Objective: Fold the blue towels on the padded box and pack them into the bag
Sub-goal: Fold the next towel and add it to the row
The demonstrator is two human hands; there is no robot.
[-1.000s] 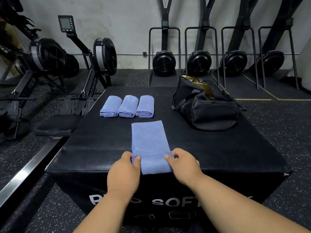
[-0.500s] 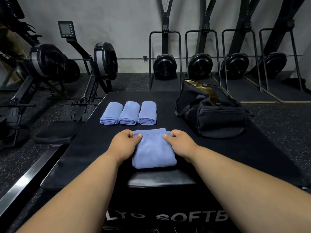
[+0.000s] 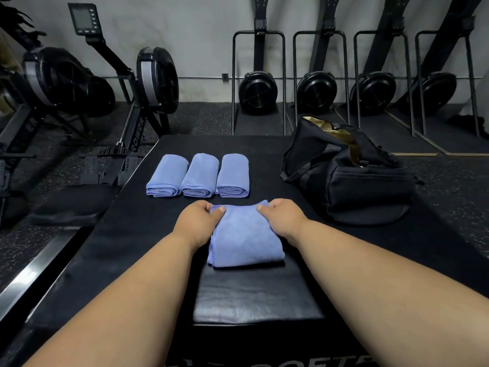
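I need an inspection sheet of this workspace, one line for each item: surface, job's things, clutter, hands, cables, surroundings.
Surface: black padded box, top partly bare.
Job's things: three folded blue towels side by side in a row at the far side; a fourth towel folded over, nearer; black bag at the right, top open.
Clutter: nothing seen.
Hands: left hand and right hand each pinch a far corner of the fourth towel.
Cables: nothing seen.
Surroundings: rowing machines on the floor at the left, more stood upright against the back wall.
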